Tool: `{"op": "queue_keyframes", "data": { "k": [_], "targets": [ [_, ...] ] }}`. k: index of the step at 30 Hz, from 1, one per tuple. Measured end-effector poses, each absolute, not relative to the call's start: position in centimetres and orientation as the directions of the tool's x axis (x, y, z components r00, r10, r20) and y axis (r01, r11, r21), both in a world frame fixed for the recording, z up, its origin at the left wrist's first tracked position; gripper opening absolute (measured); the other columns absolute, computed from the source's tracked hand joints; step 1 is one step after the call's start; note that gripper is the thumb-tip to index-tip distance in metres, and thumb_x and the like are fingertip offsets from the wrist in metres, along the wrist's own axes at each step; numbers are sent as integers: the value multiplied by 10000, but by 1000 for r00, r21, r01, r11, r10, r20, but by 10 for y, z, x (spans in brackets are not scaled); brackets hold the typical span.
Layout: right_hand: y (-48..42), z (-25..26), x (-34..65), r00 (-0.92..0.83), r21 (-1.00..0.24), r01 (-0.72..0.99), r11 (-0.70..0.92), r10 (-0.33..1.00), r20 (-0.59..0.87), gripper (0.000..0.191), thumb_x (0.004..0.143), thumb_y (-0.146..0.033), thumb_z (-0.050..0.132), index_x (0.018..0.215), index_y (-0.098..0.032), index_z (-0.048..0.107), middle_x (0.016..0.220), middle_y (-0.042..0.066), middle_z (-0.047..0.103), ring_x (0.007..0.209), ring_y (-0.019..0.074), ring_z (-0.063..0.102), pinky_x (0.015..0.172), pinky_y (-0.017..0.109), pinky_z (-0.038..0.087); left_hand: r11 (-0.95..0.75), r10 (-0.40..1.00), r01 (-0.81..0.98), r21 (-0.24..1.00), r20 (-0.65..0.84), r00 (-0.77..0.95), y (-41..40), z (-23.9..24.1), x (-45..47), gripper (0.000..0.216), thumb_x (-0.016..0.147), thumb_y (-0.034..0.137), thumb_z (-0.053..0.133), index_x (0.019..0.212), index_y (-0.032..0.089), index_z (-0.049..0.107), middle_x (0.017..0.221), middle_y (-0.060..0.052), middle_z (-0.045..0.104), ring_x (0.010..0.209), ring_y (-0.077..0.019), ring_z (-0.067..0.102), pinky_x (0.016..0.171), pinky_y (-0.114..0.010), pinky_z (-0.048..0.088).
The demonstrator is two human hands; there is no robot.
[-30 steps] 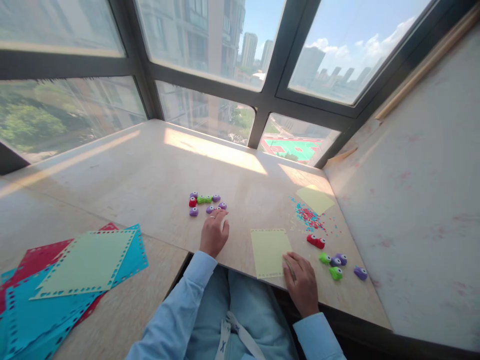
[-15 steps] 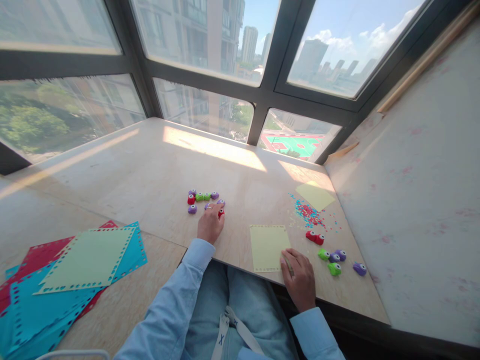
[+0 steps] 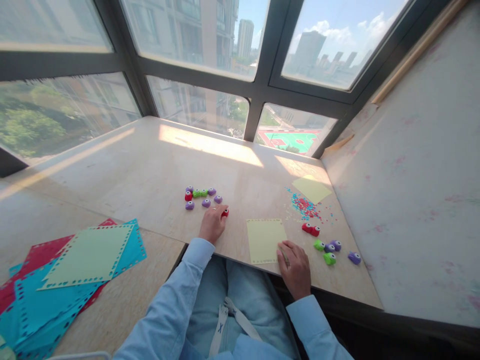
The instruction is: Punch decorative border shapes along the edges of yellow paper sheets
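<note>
Left hand: the person's left hand (image 3: 213, 223) reaches forward over the table (image 3: 142, 165), palm down, its fingers bent and drawn in narrowly on a red eyed piece (image 3: 225, 212), which shows at the fingertips.
Left arm: a light blue sleeve (image 3: 165, 295) slants up from the lower left, cuff at the wrist.
Right hand: the right hand (image 3: 295, 267) lies low at the table's near edge, back upward, fingers bent close together over the right edge of a pale yellow sheet (image 3: 264, 240); whether thumb and fingers pinch anything, one cannot tell.
Pale yellow sheet: flat between the two hands, with small holes along its far and near edges.
Eyed pieces, left group: just beyond the left hand stand five purple, two green and one red, the greens side by side.
Eyed pieces, right group: beyond and right of the right hand, two reds (image 3: 311, 229) touch; two greens and two purples cluster nearer, one purple (image 3: 354, 257) apart.
Paper dots: red and blue dots (image 3: 305, 206) lie scattered beside a farther yellow sheet (image 3: 312, 188).
Stack: red, blue and pale green sheets (image 3: 88, 255) overlap at left, edges punched.
Marking: a dark X-like mark on the white drawstring (image 3: 220, 327) in the lap.
</note>
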State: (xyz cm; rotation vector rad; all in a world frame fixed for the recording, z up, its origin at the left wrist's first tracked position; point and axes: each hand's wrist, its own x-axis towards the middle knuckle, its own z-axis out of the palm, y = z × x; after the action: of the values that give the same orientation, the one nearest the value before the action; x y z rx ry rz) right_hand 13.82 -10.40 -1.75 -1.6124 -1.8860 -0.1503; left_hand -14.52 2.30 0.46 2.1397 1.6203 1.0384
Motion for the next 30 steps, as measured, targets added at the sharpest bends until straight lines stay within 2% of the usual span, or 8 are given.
{"op": "queue_keyframes", "data": {
  "k": [6, 10, 14, 17, 21, 24, 30],
  "targets": [
    [-104, -17, 137, -33, -317, 918, 238, 842, 538, 235, 954, -287, 498, 1053, -195, 690, 1085, 116, 685, 1011, 257, 596, 883, 422, 461, -299, 928, 707, 641, 367, 59, 18, 7, -150, 303, 795, 91, 583, 1073, 175, 665, 1077, -112, 712, 1022, -262, 646, 930, -435, 523],
    [-106, -16, 136, -22, -336, 908, 250, 830, 557, 228, 954, -286, 502, 1048, -198, 691, 1074, 114, 692, 1007, 256, 604, 893, 432, 465, -319, 935, 660, 681, 341, 100, 2, 7, -148, 290, 781, 84, 599, 1042, 190, 666, 1037, -70, 724, 963, -212, 672, 862, -358, 558],
    [-110, -12, 139, -35, -367, 876, 311, 802, 596, 218, 945, -279, 522, 1079, -214, 682, 1090, 104, 697, 1046, 252, 612, 939, 450, 461, -328, 939, 625, 708, 315, 137, -13, 5, -136, 251, 780, 96, 616, 1001, 196, 679, 1005, -67, 733, 932, -208, 675, 849, -355, 559],
    [-114, -10, 143, -127, -351, 855, 382, 810, 572, 254, 929, -309, 563, 1146, -232, 669, 1163, 98, 691, 1113, 261, 606, 975, 461, 452, -343, 938, 613, 712, 297, 179, -17, 6, -123, 255, 783, 96, 620, 1006, 200, 689, 993, -67, 739, 928, -216, 668, 846, -364, 552],
    [-117, -10, 145, -307, -294, 817, 497, 805, 507, 420, 894, -399, 635, 1283, -242, 614, 1287, 103, 651, 1212, 283, 575, 1017, 472, 436, -365, 931, 608, 705, 294, 218, -15, 7, -106, 257, 775, 86, 634, 994, 202, 704, 986, -55, 749, 922, -221, 666, 862, -374, 537],
    [-120, -11, 142, -373, -271, 799, 536, 797, 475, 490, 884, -435, 652, 1330, -242, 589, 1306, 109, 645, 1223, 288, 575, 1033, 483, 432, -362, 931, 612, 703, 301, 205, -13, 5, -100, 247, 787, 108, 638, 1009, 194, 703, 1007, -61, 752, 937, -236, 663, 879, -402, 524],
    [-131, -12, 130, -284, -325, 813, 483, 816, 503, 233, 911, -349, 634, 1110, -271, 725, 1147, 85, 718, 1087, 253, 638, 933, 443, 504, -366, 928, 606, 706, 330, 176, -17, -1, -100, 252, 809, 141, 620, 1043, 203, 689, 1065, -64, 741, 983, -230, 665, 923, -412, 510]
  ]
}}
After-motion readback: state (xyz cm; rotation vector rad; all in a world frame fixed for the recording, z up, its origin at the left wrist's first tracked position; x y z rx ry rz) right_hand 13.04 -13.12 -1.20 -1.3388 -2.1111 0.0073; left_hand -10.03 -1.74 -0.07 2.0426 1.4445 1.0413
